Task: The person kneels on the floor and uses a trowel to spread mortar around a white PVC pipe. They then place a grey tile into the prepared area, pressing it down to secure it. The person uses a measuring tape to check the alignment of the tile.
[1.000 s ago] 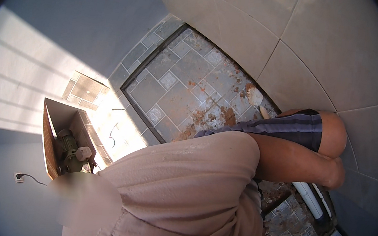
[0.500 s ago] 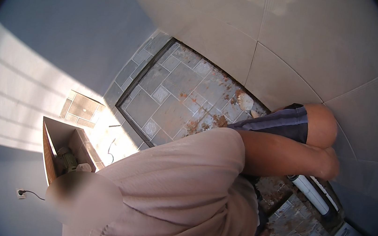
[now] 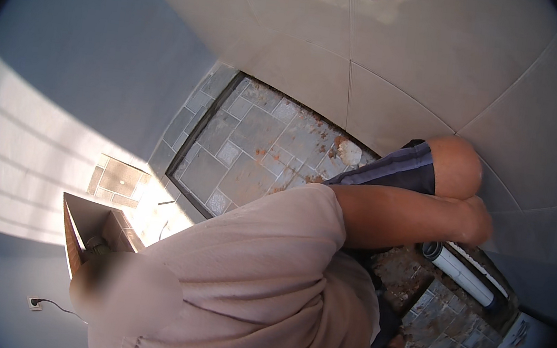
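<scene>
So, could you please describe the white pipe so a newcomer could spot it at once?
Start from the person in the beige shirt and follow the bare arm rightward. Just below that arm in the picture, a white pipe lies slantwise beside dirty grey paving. Its dark, round open end and thicker body set it apart from the thin pale strip alongside.

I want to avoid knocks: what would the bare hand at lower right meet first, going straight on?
Probably the dirt-streaked grey tiles just beyond that bare hand; it shows small, so its heading and depth are unclear.
</scene>
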Motion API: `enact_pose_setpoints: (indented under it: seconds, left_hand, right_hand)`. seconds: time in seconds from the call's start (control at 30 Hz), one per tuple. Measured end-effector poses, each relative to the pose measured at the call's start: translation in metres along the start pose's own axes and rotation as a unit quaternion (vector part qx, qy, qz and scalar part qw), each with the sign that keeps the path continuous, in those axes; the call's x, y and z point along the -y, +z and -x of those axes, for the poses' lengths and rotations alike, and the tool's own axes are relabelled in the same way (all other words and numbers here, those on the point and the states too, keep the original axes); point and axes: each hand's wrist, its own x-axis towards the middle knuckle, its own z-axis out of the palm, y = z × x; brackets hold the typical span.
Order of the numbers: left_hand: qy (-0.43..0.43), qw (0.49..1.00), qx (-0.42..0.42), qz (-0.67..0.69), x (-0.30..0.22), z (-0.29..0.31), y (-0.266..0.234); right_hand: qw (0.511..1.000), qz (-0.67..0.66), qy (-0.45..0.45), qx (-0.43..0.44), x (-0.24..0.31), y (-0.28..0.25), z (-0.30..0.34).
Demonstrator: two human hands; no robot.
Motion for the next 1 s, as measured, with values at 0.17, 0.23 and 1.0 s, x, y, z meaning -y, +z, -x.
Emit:
enact_pose_setpoints:
  seconds: [0.17,0.23,1.0]
  left_hand:
    - [-0.012,1.0,0.0,0.0,-0.004,0.004,-0.001]
    - [-0.012,1.0,0.004,0.002,-0.007,0.002,-0.002]
    - [0.024,0.996,-0.076,0.042,-0.021,0.0,-0.008]
  right_hand:
    - [0.999,-0.025,-0.005,-0.023,0.006,-0.003,0.013]
    - [0.999,-0.019,-0.01,-0.034,-0.001,-0.005,0.01]
    - [0.971,-0.148,0.184,-0.043,0.074,-0.071,0.132]
